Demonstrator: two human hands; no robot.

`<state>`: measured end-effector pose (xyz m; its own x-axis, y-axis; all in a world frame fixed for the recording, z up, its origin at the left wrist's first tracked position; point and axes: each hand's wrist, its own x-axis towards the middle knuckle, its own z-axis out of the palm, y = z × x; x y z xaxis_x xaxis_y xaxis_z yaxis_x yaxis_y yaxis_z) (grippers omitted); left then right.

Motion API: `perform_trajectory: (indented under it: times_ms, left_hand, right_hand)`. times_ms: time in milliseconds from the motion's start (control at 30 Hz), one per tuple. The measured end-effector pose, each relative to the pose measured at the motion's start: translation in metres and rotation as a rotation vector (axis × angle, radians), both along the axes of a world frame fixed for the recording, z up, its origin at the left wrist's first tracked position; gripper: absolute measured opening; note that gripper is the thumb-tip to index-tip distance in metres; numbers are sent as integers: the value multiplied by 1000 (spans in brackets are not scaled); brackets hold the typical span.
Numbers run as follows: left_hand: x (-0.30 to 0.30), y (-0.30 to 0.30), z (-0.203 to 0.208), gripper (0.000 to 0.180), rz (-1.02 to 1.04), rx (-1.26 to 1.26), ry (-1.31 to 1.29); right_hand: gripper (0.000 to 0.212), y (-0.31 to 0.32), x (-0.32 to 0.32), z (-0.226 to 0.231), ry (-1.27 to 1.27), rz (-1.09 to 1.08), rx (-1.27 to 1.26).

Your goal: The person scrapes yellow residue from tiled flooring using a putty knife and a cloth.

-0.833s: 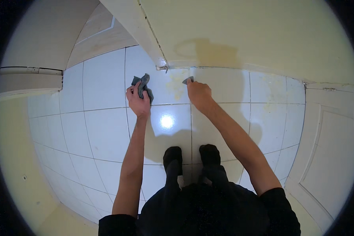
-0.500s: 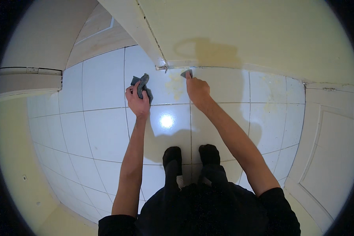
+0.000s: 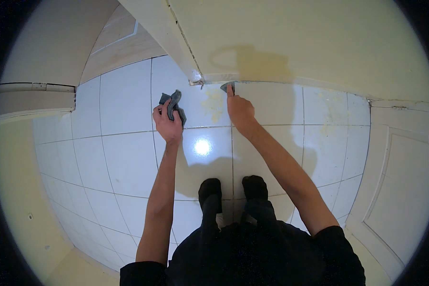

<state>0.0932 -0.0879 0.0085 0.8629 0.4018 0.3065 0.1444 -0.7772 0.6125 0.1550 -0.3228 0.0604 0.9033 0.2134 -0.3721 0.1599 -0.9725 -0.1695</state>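
A crumpled grey cloth (image 3: 175, 102) is in my left hand (image 3: 168, 125), its fingers curled around it against the white tile floor (image 3: 128, 152). My right hand (image 3: 241, 113) grips a scraper with a grey, wedge-shaped blade (image 3: 228, 87). The index finger stretches along the blade, and the rest of the tool is hidden in the fist. The blade lies at the floor's far edge, by the foot of the yellow wall (image 3: 338, 52). Between the two hands, pale yellow stains (image 3: 213, 106) mark the tile.
More yellowish marks (image 3: 326, 107) spot the tiles at the right. A white door (image 3: 400, 176) stands at the right side, and a door frame edge (image 3: 195, 76) meets the floor ahead. My dark-socked feet (image 3: 209, 190) are on the tiles below the hands.
The scraper has shifted very slightly toward the foot of the wall with my right hand. My left hand keeps its hold on the cloth in nearly the same place.
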Motion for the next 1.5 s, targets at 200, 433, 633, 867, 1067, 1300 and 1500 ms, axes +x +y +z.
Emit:
perform_trajectory:
  times_ms: [200, 433, 633, 867, 1067, 1300, 1500]
  left_hand:
    - [-1, 2, -4, 43, 9, 21, 24]
    - [0, 3, -3, 42, 6, 20, -4]
    - [0, 2, -3, 42, 13, 17, -7]
    - [-3, 0, -3, 43, 20, 16, 11]
    - [-3, 4, -5, 44, 20, 17, 4]
    - [0, 1, -6, 43, 14, 15, -23]
    - [0, 3, -3, 42, 55, 27, -9]
  right_hand:
    - [58, 22, -1, 8, 78, -164, 91]
    - [46, 42, 3, 4, 40, -145, 100]
    - [38, 43, 4, 2, 41, -135, 145]
    - [35, 38, 1, -6, 25, -64, 186]
    - [42, 39, 3, -3, 52, -16, 173]
    - [44, 25, 9, 2, 92, -137, 203]
    - [52, -1, -42, 3, 57, -20, 192]
